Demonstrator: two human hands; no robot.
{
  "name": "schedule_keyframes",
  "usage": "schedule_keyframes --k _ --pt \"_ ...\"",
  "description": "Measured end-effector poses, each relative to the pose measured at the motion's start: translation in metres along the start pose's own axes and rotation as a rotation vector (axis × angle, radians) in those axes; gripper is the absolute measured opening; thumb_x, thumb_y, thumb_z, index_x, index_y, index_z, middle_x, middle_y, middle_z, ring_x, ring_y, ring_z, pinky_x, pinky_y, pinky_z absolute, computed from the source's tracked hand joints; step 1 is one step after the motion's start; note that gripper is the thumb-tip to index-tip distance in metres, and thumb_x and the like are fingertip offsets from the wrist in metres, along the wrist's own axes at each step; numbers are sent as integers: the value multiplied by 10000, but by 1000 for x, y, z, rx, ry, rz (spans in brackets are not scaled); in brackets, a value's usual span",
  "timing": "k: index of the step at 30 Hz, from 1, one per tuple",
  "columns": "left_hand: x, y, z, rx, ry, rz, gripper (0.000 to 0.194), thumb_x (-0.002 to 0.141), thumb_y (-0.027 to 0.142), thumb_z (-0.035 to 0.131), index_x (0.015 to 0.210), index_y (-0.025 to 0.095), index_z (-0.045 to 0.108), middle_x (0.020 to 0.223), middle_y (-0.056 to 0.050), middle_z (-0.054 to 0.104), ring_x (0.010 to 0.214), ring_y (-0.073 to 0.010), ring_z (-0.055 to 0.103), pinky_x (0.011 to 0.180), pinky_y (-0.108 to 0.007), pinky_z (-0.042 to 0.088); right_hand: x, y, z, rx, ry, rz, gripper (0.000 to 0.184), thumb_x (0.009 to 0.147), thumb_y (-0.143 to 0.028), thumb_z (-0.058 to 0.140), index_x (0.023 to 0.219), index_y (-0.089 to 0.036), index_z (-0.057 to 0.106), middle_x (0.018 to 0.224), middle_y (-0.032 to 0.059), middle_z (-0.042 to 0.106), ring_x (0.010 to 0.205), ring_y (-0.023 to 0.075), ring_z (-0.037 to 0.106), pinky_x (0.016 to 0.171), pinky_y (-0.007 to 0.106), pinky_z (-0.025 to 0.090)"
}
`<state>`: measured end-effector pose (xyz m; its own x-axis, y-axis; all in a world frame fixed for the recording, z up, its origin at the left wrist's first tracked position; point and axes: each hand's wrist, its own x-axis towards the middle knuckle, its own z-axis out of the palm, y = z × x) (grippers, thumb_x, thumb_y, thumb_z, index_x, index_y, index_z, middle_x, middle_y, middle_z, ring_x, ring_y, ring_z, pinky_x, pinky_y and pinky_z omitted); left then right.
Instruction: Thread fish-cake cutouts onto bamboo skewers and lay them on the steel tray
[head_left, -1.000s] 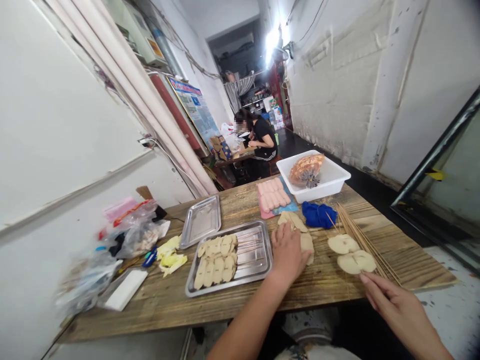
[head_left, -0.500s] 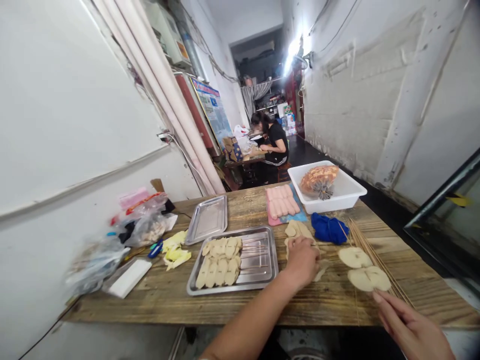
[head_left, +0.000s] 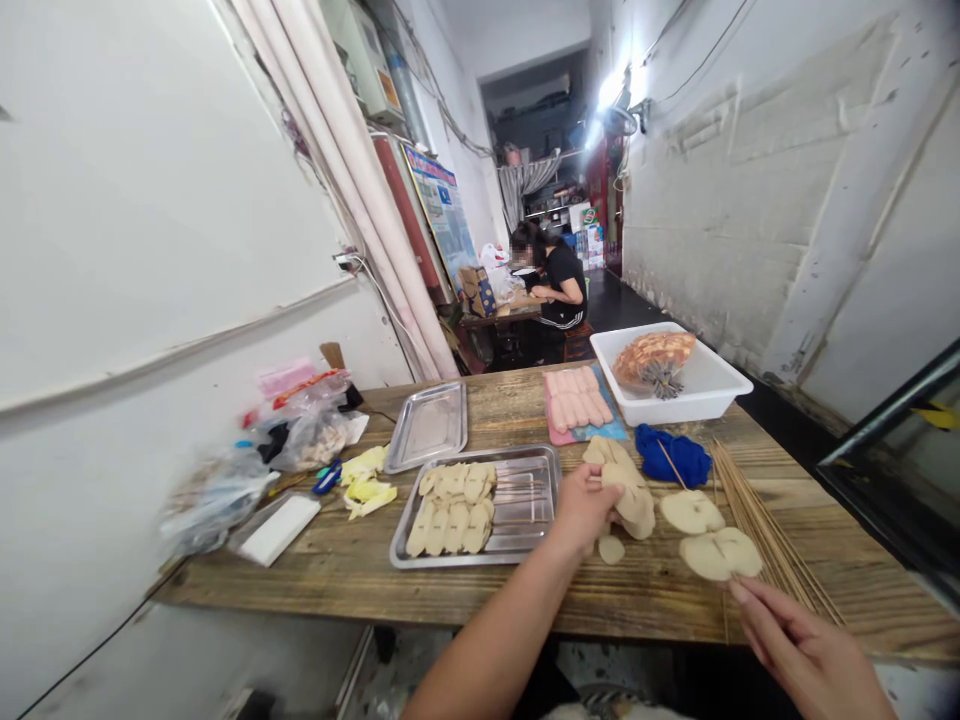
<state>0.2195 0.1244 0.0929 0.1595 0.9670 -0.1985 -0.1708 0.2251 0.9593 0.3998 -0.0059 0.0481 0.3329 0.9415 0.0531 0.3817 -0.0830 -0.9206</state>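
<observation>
My left hand (head_left: pixel 579 512) is closed in a pinch on a thin, pale potato slice (head_left: pixel 628 495), lifted just over the pile of slices (head_left: pixel 600 450). A small round piece (head_left: pixel 611 549) lies below it on the wood. My right hand (head_left: pixel 802 630) pinches a bamboo skewer whose lower end is hidden by the fingers. Pale slices (head_left: pixel 720 553) are threaded on that skewer, its tip (head_left: pixel 671 460) sticking out beyond them. On the left, a metal tray (head_left: pixel 529 545) bears two rows of skewered slices (head_left: pixel 450 525).
Loose bamboo skewers (head_left: pixel 772 530) lie beside a blue cloth (head_left: pixel 671 457). Behind are pink sausages (head_left: pixel 576 398) on a packet and a white tub (head_left: pixel 675 408) with bundled skewers. A second tray (head_left: pixel 427 425) and plastic bags (head_left: pixel 217 495) stand left. A person (head_left: pixel 559 280) sits further back.
My left hand has drawn back from the pile towards the left and now holds up a potato slice. My right hand still grips the skewer. The whole view has shifted slightly.
</observation>
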Motion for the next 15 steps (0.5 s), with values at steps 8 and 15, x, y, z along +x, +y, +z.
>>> schedule_keyframes --k 8,15 --pt "-1 6 -12 -421 6 -111 311 593 113 714 788 147 473 782 -54 640 661 -152 626 636 -315 528 -20 -14 10 79 -133 51 366 754 -444 558 953 -154 659 487 -44 464 465 127 440 452 219 378" --pt "4 9 -8 -494 63 -120 210 684 109 657 816 135 495 776 -54 642 634 -125 626 596 -252 525 -35 -18 17 96 -298 34 330 788 -446 516 865 -166 673 495 -46 427 469 120 413 444 206 359"
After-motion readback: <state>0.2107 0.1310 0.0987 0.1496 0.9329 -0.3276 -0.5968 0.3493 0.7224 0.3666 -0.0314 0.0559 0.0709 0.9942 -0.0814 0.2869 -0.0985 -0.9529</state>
